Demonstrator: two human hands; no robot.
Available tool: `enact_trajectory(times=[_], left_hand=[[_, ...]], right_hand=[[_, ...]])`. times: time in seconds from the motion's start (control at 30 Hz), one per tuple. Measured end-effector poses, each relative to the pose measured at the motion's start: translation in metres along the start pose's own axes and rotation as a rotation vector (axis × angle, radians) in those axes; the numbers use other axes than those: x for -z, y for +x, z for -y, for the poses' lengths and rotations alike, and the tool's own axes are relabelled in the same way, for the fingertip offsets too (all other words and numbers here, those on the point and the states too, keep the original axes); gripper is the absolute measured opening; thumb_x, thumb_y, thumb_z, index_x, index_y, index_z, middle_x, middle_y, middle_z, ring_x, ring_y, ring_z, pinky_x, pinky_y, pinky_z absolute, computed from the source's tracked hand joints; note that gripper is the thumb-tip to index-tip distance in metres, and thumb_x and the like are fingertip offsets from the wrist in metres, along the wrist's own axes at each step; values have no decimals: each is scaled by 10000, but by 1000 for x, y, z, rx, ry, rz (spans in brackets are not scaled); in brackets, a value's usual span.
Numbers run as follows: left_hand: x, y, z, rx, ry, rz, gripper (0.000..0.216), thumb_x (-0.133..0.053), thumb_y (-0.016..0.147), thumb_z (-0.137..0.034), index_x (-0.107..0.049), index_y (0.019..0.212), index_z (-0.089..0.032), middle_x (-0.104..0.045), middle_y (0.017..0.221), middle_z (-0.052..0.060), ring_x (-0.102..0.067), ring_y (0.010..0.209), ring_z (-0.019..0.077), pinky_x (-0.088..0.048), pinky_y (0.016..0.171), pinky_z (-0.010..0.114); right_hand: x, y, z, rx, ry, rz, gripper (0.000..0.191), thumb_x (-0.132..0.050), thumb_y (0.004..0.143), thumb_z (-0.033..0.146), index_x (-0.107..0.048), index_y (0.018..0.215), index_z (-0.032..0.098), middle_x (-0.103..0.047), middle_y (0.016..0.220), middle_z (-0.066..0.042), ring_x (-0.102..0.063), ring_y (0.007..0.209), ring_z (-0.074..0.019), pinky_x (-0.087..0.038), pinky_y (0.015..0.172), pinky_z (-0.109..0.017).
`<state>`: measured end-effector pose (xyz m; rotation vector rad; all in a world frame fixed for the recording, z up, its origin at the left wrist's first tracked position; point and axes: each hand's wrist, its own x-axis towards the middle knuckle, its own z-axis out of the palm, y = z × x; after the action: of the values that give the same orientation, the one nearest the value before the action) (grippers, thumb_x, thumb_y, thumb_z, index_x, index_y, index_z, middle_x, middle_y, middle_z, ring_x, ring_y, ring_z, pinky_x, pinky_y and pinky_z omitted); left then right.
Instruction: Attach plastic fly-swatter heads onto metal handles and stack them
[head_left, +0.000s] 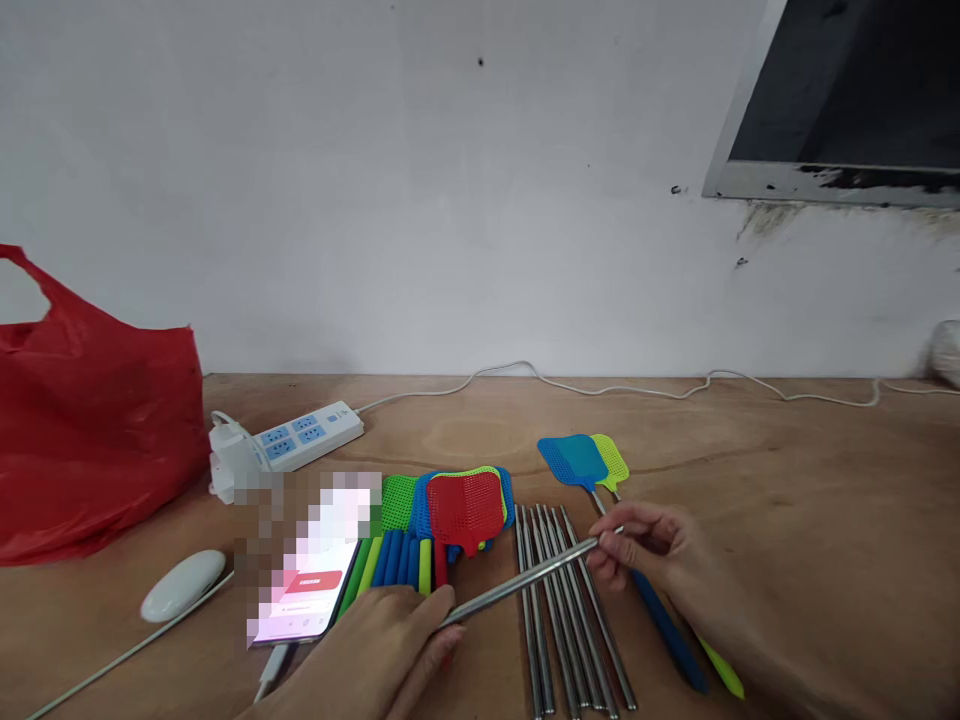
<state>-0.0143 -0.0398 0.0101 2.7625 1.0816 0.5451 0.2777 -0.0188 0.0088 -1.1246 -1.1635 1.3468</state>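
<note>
My left hand [390, 650] and my right hand [660, 555] pinch the two ends of one thin metal rod [525, 578], held slanting above the wooden table [787, 480]. Under it lie several more metal rods [570, 620] side by side. Left of them sits a pile of plastic swatter heads, a red head [465, 507] on top of blue and green ones, beside several blue, green and red handle sleeves [397, 560]. Behind my right hand rest two whole swatters, a blue one [574, 460] and a yellow-green one [611, 460], their handles running under my wrist.
A lit phone [311, 590] lies near my left hand with a cable. A white oval object [182, 585] and a white power strip [300, 432] are at the left, a red plastic bag [90, 420] further left. A white cord [637, 390] runs along the wall.
</note>
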Motion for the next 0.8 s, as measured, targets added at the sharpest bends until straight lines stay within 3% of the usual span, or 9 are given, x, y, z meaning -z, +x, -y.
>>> enact_trajectory(times=[0.07,0.27,0.5,0.8], left_hand=[[0,6,-3,1,22,55,497,-166,1086,-414,-596,906,-243,-700,761,25,-659,637,213,-484,600,299],[-6,10,-2,21,-33,53,436,-248,1082,-414,-598,886,-244,-678,718,6,-644,615,192,-464,585,262],[-4,4,2,1,-21,-26,439,-236,1083,-437,-584,883,-258,-679,719,-11,-643,613,184,-459,589,254],[-10,-1,-4,-16,88,-66,559,-111,1084,-429,-600,877,-253,-688,671,3,-639,547,207,-456,543,298]], right_hand=[[-8,-4,-5,-27,8,97,361,-882,637,487,-727,713,170,-737,600,-45,-667,514,-148,-558,485,-247],[-10,-8,-9,-16,23,127,330,-855,684,478,-751,786,182,-764,675,-47,-689,566,-140,-567,505,-231],[3,-6,2,-20,-28,69,344,-854,679,492,-718,733,181,-760,659,-39,-704,609,-149,-584,573,-248],[-9,-10,-1,18,26,-2,364,-878,636,503,-694,671,190,-722,596,-12,-681,558,-141,-585,554,-254]])
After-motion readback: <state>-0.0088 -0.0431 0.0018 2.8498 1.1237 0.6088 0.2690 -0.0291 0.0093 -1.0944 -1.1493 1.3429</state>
